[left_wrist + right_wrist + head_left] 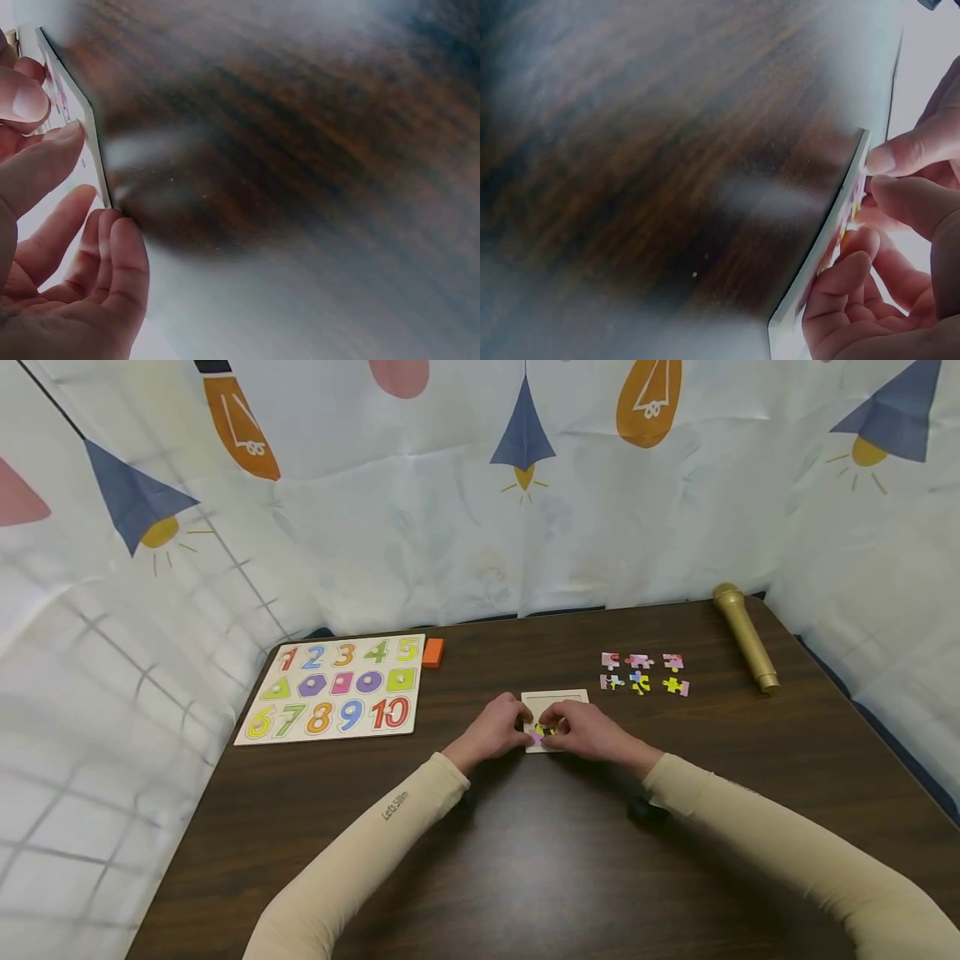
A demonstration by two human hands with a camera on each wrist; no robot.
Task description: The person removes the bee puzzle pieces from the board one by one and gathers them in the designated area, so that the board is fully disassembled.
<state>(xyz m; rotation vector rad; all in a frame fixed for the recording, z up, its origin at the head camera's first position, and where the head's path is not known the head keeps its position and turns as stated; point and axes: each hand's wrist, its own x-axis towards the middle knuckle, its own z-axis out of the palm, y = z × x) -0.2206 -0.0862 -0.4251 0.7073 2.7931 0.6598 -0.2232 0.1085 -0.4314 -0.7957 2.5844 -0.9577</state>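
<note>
A small pale puzzle tray (555, 696) lies on the table, with purple and yellow-and-black jigsaw pieces (537, 737) in its lower part. My left hand (491, 728) holds the tray's left side, fingers bent at its edge and thumb near the front corner. From the right, my right hand (588, 731) reaches over the tray and pinches a yellow-and-black puzzle piece (546, 730) between thumb and curled fingers; they hide most of it. In the right wrist view, the right thumb and fingers meet low over the tray (810, 274), close to the left thumb. The left wrist view shows the tray (91, 142) edge-on.
Several loose jigsaw pieces (640, 661) lie in two rows behind and right of the tray. A number-and-shape board (300, 697) lies at the left, with an orange block (432, 652) beside it. A gold microphone (746, 639) lies at the back right. Printed curtains surround the table (517, 860).
</note>
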